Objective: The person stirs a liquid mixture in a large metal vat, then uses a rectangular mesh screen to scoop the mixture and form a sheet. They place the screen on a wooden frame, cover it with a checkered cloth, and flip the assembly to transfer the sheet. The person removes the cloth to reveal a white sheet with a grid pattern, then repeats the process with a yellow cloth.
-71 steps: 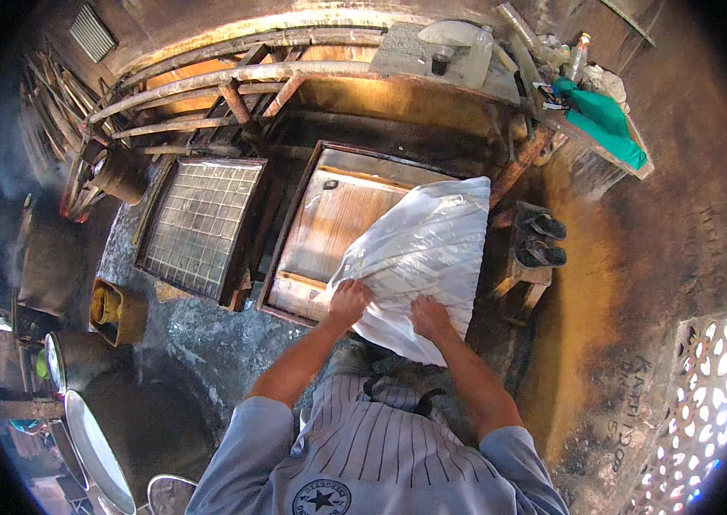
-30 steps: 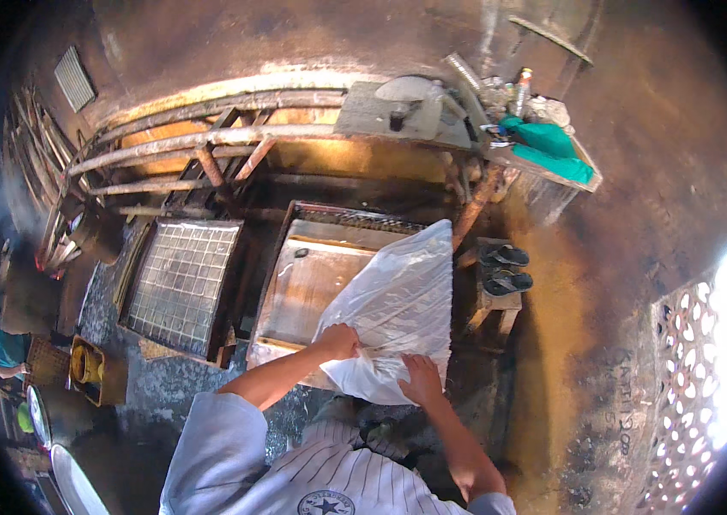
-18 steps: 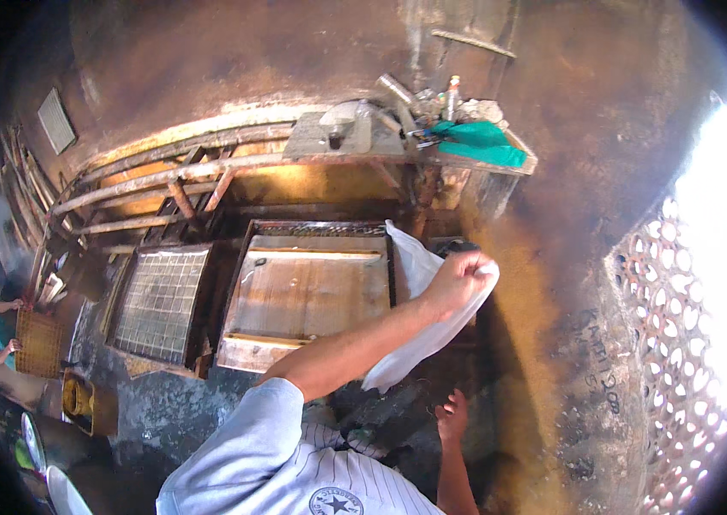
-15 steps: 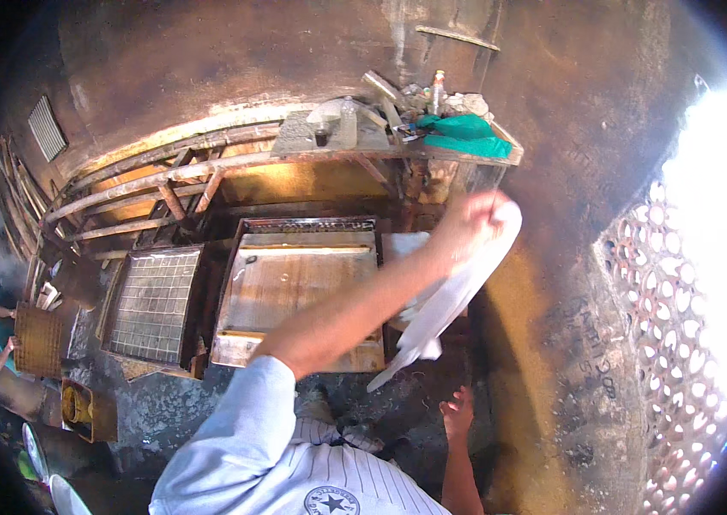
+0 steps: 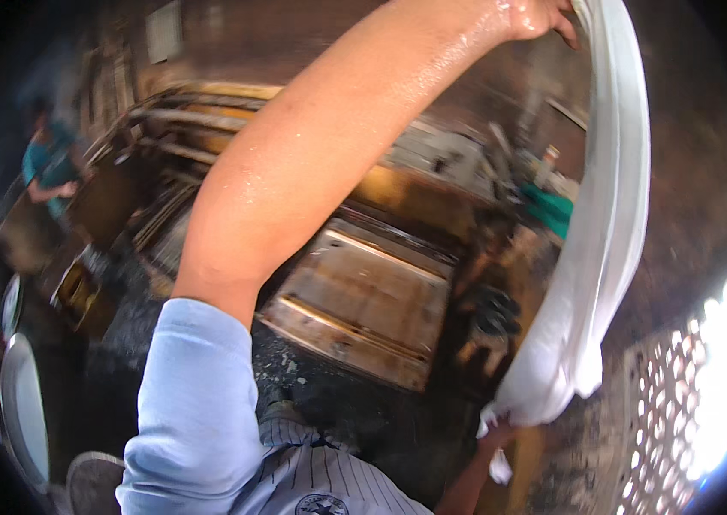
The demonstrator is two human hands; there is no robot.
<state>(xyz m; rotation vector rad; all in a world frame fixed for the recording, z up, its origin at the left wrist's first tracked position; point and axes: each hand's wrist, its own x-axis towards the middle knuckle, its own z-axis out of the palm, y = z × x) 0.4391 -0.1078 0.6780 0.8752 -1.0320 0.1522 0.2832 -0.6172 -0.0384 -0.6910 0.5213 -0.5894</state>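
We grip a white cloth (image 5: 603, 257) stretched between both hands: left hand (image 5: 539, 15) raised high, right hand (image 5: 496, 433) low, fingers clenched on its ends.

Dim brown wall (image 5: 706, 154), bright lattice window (image 5: 706, 378), seemingly.

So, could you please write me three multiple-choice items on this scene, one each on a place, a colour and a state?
1. Where is the left hand?
A. raised at the sheet's upper end
B. resting on the wooden frame
C. hidden behind the person's back

2. What colour is the sheet?
A. red
B. white
C. black

3. How does the sheet hang?
A. folded flat on the floor
B. rolled into a tight ball
C. stretched in a curve between both hands

Answers: 1 A, the wet arm reaches up to its top edge. 2 B, it is pale throughout. 3 C, the right hand grips its lower end; the wooden frame sits below.
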